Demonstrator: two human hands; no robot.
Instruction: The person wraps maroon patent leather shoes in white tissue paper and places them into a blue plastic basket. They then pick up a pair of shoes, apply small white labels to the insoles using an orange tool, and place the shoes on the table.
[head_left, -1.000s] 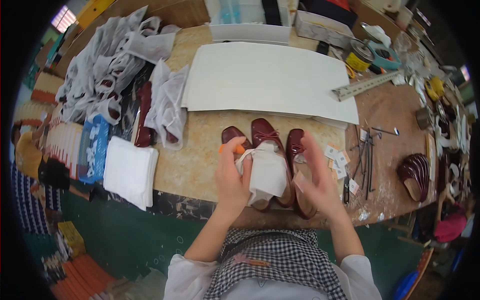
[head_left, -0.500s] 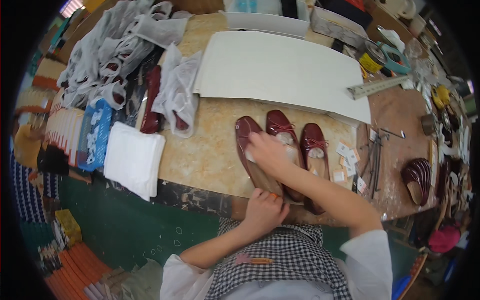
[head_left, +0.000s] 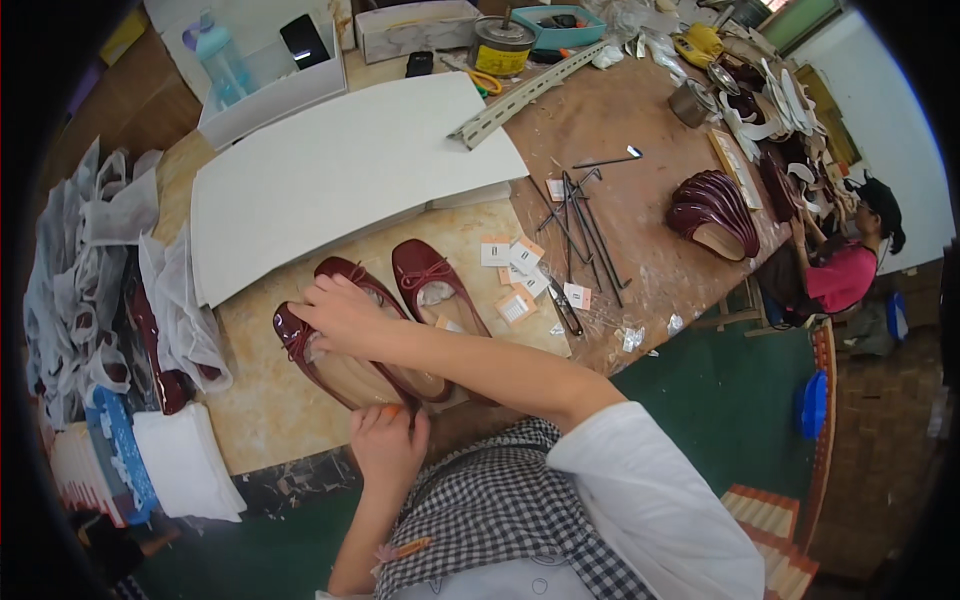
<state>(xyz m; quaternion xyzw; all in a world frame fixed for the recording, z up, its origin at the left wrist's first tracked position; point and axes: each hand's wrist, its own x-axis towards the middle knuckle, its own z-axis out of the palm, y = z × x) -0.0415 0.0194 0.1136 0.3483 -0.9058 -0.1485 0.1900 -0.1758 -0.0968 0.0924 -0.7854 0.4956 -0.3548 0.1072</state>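
Three glossy dark red flat shoes with bows lie side by side on the marbled tabletop, toes away from me. My left hand [head_left: 385,445] curls its fingers at the heel of the leftmost flat shoe [head_left: 345,380]. Over that shoe's front my right hand [head_left: 345,315] is bent, fingers closed at the bow and the opening's edge; its fingertips are partly hidden. Pale stuffing shows by the right thumb. The middle flat shoe [head_left: 425,385] is partly covered by my right hand and forearm. The rightmost flat shoe [head_left: 415,265] has crumpled pale stuffing [head_left: 434,293] in its toe.
Beyond the shoes lies a large white board [head_left: 350,170] with a metal angle bar [head_left: 530,95] on its corner. Tags [head_left: 525,255], hex keys [head_left: 580,235] and a ribbed red shoe [head_left: 712,215] are to the right. Bagged shoes [head_left: 180,300] stand left; a co-worker [head_left: 840,260] sits far right.
The view has swung to the right, bringing a co-worker into sight. My right hand has shifted toward the leftmost shoe's toe, and its bow now shows. My left hand stays at the heel.
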